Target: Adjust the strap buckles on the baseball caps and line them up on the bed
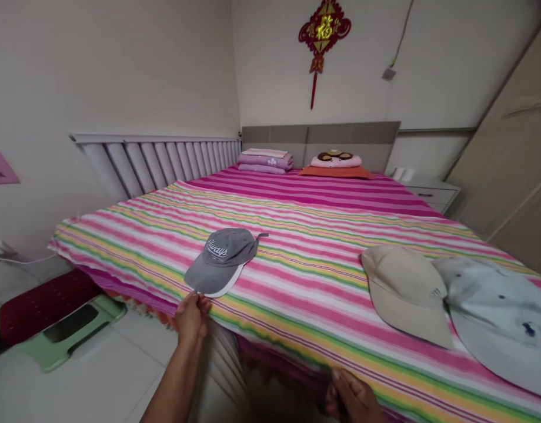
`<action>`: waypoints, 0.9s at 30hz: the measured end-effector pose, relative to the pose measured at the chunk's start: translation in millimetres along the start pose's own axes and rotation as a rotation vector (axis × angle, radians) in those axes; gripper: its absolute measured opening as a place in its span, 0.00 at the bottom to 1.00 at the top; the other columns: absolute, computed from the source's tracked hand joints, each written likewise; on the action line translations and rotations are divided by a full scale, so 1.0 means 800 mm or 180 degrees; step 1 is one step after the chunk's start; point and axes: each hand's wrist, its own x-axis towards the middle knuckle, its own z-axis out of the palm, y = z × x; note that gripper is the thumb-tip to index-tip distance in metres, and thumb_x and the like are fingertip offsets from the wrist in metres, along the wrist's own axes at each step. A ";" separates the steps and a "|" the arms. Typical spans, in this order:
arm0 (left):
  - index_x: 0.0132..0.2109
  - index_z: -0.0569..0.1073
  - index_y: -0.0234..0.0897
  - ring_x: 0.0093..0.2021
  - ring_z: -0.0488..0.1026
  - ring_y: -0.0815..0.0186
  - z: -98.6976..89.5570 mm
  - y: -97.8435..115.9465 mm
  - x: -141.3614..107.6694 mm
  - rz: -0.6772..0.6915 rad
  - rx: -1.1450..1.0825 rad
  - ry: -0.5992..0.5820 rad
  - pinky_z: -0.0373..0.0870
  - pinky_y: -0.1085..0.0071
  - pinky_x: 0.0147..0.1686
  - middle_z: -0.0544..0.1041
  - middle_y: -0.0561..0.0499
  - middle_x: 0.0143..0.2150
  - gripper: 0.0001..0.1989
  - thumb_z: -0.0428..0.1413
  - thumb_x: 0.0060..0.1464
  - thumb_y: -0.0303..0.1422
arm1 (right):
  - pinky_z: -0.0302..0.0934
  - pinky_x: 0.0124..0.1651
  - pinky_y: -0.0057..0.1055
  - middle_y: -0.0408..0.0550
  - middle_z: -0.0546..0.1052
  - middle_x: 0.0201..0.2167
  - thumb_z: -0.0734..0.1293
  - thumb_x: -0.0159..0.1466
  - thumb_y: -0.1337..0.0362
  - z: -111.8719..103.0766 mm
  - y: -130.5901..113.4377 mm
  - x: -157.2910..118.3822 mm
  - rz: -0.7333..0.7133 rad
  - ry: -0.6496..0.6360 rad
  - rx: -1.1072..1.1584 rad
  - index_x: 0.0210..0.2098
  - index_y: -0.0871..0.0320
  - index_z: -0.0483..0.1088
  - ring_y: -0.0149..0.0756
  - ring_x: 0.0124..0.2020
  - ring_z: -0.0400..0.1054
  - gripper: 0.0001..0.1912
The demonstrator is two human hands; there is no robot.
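A striped sheet [297, 288] covers the near part of the bed. At its front edge, just below the brim of a grey cap [230, 249], my left hand [193, 314] is closed with its fingertips pinching the cloth. Further right, my right hand [352, 396] is closed at the same front edge, its fingers curled against the cloth; what lies between them is hidden. The grey cap rests on the sheet with its brim toward me. On the right of the bed lie a beige cap [403, 288] and a light blue-grey cap [504, 311], touching each other.
Folded purple bedding [265, 160] and a pink and orange stack [336, 166] sit by the headboard [350, 141]. A radiator [156, 158] runs along the left wall. A green stool [72, 329] stands on the floor at left, a nightstand [433, 194] at back right.
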 end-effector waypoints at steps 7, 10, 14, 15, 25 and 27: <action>0.27 0.68 0.32 0.15 0.65 0.77 -0.003 0.013 0.000 -0.0285 -0.0390 0.0132 0.62 0.82 0.14 0.68 0.57 0.18 0.01 0.52 0.44 0.24 | 0.51 0.21 0.27 0.42 0.67 0.12 0.60 0.47 0.37 -0.002 -0.003 -0.006 0.0182 -0.0121 -0.0128 0.15 0.57 0.63 0.30 0.14 0.58 0.28; 0.26 0.68 0.32 0.15 0.65 0.77 -0.001 0.022 0.001 -0.0322 -0.0527 0.0105 0.63 0.83 0.13 0.69 0.57 0.18 0.02 0.53 0.44 0.24 | 0.51 0.21 0.27 0.41 0.66 0.12 0.61 0.46 0.38 -0.005 0.002 -0.005 0.0265 -0.0221 0.0027 0.15 0.57 0.62 0.29 0.14 0.58 0.27; 0.26 0.67 0.33 0.17 0.68 0.74 0.011 0.041 0.004 -0.0353 -0.0743 -0.0085 0.69 0.79 0.18 0.70 0.57 0.18 0.04 0.52 0.47 0.25 | 0.50 0.20 0.25 0.40 0.66 0.12 0.62 0.47 0.39 -0.004 0.008 -0.005 0.0312 -0.0270 0.0215 0.16 0.58 0.62 0.28 0.14 0.59 0.27; 0.25 0.67 0.34 0.17 0.68 0.74 0.016 0.046 0.005 -0.0371 -0.0787 -0.0138 0.70 0.77 0.19 0.70 0.58 0.18 0.04 0.52 0.47 0.26 | 0.50 0.20 0.25 0.40 0.67 0.12 0.62 0.47 0.39 -0.004 0.009 -0.005 0.0328 -0.0269 0.0246 0.16 0.58 0.62 0.28 0.15 0.59 0.27; 0.24 0.66 0.33 0.13 0.64 0.75 0.076 0.097 0.007 -0.0545 -0.1151 -0.0684 0.62 0.80 0.12 0.69 0.57 0.16 0.07 0.48 0.46 0.21 | 0.50 0.20 0.24 0.40 0.67 0.13 0.63 0.46 0.38 -0.005 0.014 -0.004 0.0393 -0.0262 0.0443 0.17 0.59 0.63 0.26 0.14 0.59 0.27; 0.25 0.67 0.34 0.15 0.66 0.74 0.090 0.106 -0.002 -0.0532 -0.1296 -0.0843 0.63 0.80 0.14 0.71 0.57 0.18 0.07 0.48 0.45 0.20 | 0.49 0.19 0.24 0.40 0.67 0.13 0.63 0.45 0.38 -0.004 0.018 -0.003 0.0417 -0.0245 0.0514 0.17 0.59 0.63 0.26 0.14 0.59 0.27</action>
